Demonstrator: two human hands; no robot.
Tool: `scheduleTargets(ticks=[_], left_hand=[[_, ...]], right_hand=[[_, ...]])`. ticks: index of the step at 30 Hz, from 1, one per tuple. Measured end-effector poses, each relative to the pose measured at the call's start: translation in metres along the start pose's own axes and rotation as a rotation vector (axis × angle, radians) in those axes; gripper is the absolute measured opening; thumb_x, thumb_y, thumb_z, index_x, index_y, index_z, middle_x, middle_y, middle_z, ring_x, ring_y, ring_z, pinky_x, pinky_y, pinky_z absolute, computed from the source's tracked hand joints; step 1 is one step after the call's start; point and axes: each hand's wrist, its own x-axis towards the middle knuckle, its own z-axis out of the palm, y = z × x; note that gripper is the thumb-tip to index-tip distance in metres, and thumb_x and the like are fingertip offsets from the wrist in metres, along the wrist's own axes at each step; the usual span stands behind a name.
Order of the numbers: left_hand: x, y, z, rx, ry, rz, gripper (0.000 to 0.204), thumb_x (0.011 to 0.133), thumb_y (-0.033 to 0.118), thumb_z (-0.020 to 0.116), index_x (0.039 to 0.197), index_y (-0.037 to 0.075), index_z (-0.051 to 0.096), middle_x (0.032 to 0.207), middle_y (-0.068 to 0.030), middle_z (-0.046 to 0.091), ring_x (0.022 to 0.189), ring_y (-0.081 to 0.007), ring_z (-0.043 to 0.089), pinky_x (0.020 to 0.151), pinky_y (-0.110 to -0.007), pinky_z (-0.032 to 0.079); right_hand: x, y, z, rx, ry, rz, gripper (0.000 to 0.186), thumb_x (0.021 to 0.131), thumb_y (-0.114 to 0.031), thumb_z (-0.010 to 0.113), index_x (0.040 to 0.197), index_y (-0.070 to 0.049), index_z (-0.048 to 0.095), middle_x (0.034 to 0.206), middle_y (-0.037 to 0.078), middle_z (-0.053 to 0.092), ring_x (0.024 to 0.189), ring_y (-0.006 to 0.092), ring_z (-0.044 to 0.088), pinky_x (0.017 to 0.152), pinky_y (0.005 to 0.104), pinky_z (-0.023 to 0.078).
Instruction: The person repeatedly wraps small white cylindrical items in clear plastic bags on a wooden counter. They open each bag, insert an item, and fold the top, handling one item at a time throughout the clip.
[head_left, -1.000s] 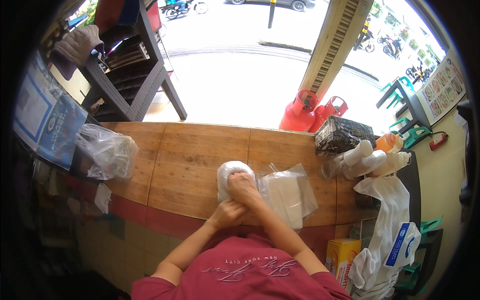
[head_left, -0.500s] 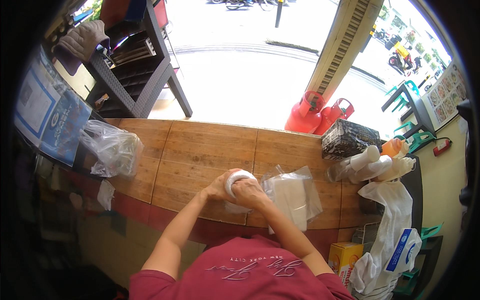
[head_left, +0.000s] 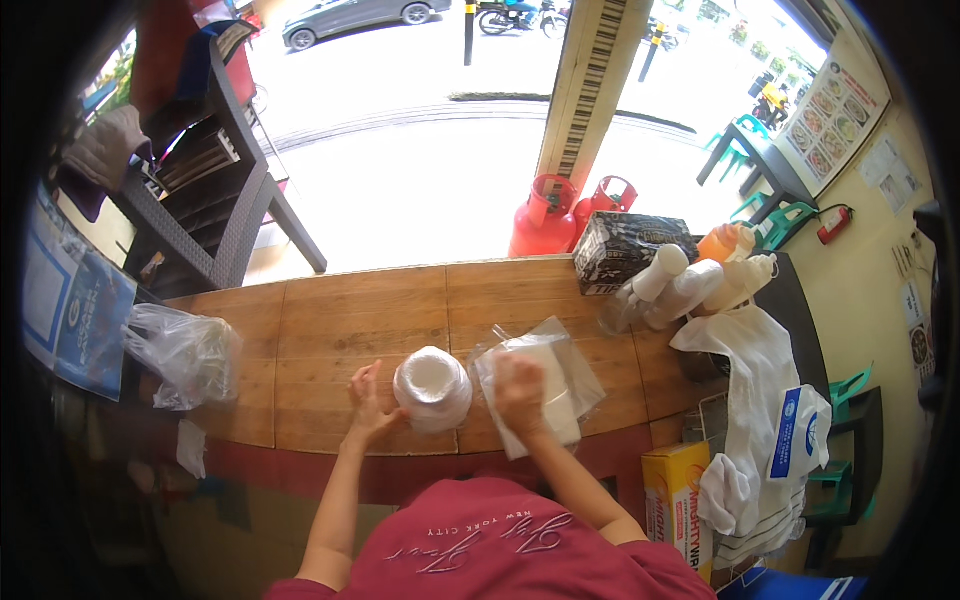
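Note:
A stack of white bowls (head_left: 433,385), upside down with a sunken round base on top, stands on the wooden table. My left hand (head_left: 372,408) is just left of it, fingers apart, the thumb close to the stack's side; it holds nothing. My right hand (head_left: 520,392) is smeared by motion above a clear plastic bag (head_left: 582,382) with flat white sheets (head_left: 560,412) in it. Whether those fingers grip anything does not show.
On the left sits a knotted plastic bag (head_left: 195,360) with contents. Squeeze bottles (head_left: 690,290) and a black patterned box (head_left: 632,250) stand at the right, near a white cloth (head_left: 745,370) and a yellow box (head_left: 675,500). Red gas cylinders (head_left: 543,222) stand beyond the table.
Both hands held the white stack together; now it stands on the table. My left hand has let go and opened beside it, and my right has moved right over the plastic bag. The view has shifted.

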Motion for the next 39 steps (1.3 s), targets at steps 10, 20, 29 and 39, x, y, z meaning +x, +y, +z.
scheduleTargets(ticks=[10, 20, 29, 39], left_hand=[[0.029, 0.105, -0.026, -0.379, 0.380, 0.022, 0.016, 0.089, 0.010, 0.065, 0.104, 0.005, 0.066, 0.113, -0.0119, 0.049, 0.109, -0.0267, 0.047, 0.097, -0.041, 0.038], [0.042, 0.196, 0.043, -1.055, -0.245, -0.429, 0.025, 0.089, 0.010, 0.072, 0.111, -0.002, 0.069, 0.100, -0.0062, 0.070, 0.088, -0.0103, 0.064, 0.078, -0.024, 0.052], [0.043, 0.195, 0.019, -1.228, -0.369, -0.510, 0.016, 0.087, 0.010, 0.075, 0.097, -0.001, 0.072, 0.097, -0.0082, 0.072, 0.088, -0.0117, 0.066, 0.078, -0.025, 0.054], [0.047, 0.163, 0.004, -1.814, -0.293, -0.717, 0.017, 0.098, 0.012, 0.059, 0.107, 0.000, 0.068, 0.101, -0.0098, 0.071, 0.092, -0.0188, 0.069, 0.083, -0.032, 0.056]], right_hand=[[-0.044, 0.104, 0.001, -0.280, -0.028, 0.464, 0.010, 0.078, -0.010, 0.067, 0.083, -0.002, 0.069, 0.098, 0.010, 0.061, 0.105, 0.0324, 0.050, 0.093, 0.0444, 0.042], [0.000, 0.016, -0.040, 0.891, -0.069, 1.007, 0.016, 0.081, -0.006, 0.073, 0.090, -0.003, 0.061, 0.089, 0.007, 0.067, 0.075, 0.0189, 0.065, 0.066, 0.0332, 0.053], [0.020, 0.003, -0.069, 1.873, -0.338, 1.212, 0.021, 0.091, -0.011, 0.068, 0.108, -0.001, 0.060, 0.097, 0.006, 0.067, 0.086, 0.0139, 0.065, 0.076, 0.0286, 0.052], [0.033, 0.008, -0.076, 1.948, -0.306, 1.199, 0.027, 0.098, -0.014, 0.058, 0.120, 0.000, 0.056, 0.106, 0.010, 0.067, 0.095, 0.0184, 0.066, 0.085, 0.0345, 0.056]])
